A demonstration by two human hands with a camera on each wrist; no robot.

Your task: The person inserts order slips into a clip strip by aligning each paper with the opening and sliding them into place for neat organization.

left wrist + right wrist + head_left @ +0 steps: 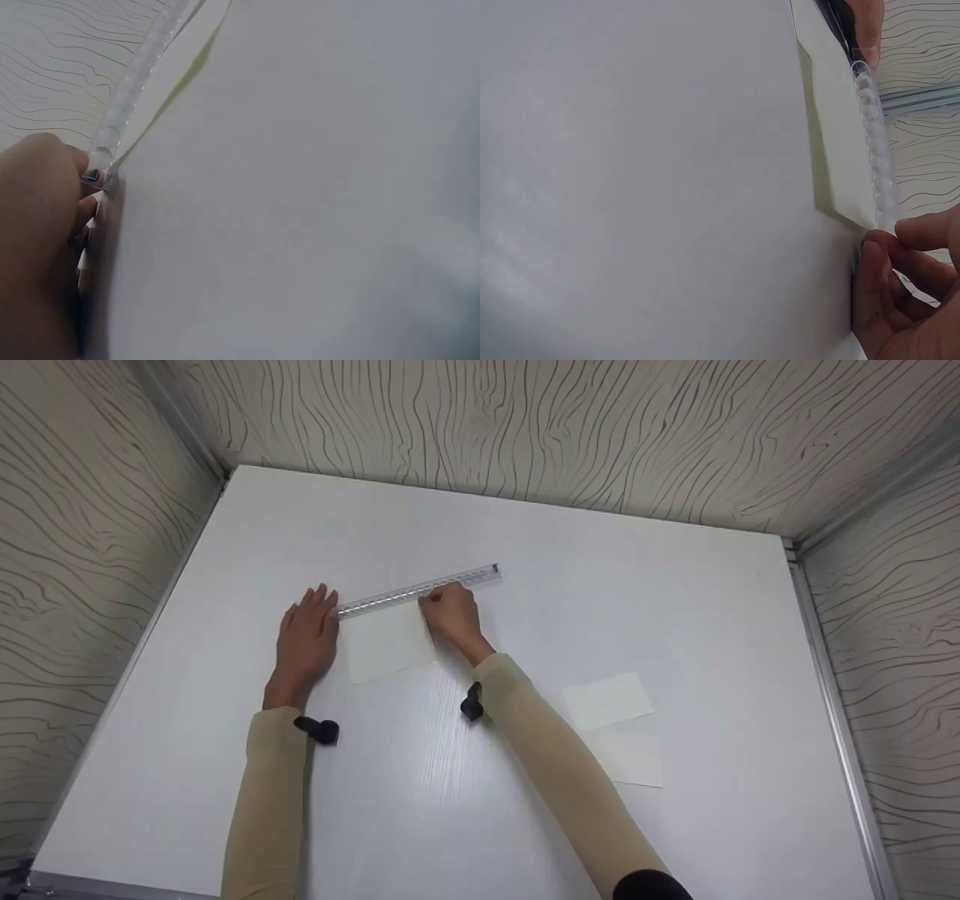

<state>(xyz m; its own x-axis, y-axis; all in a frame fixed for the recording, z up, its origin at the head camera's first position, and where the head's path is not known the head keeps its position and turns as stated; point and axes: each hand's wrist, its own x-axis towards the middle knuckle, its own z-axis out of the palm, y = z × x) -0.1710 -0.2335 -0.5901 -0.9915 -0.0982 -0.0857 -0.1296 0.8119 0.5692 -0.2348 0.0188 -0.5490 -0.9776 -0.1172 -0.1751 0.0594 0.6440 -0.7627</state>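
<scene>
Right sleeve [559, 765]: cut off below, partly hiding loose papers [634, 759].
Left hand [306, 639]: straight fingers touch clear ruler [382, 601].
Right hand [456, 616]: curled, pinching paper sheet [388, 643] beside ruler; fingertip contact unclear.

The left arm [271, 802] and right arm [562, 765] reach forward. The left hand [307, 639] lies back upward, fingers extended; the right hand [455, 616] curls its fingers, thumb near forefinger.

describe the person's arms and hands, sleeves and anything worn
The left hand and right hand are ungloved. Plain beige sleeves reach both wrists, each with a small black wrist camera. Black material borders the right sleeve at the head view's bottom edge.
</scene>
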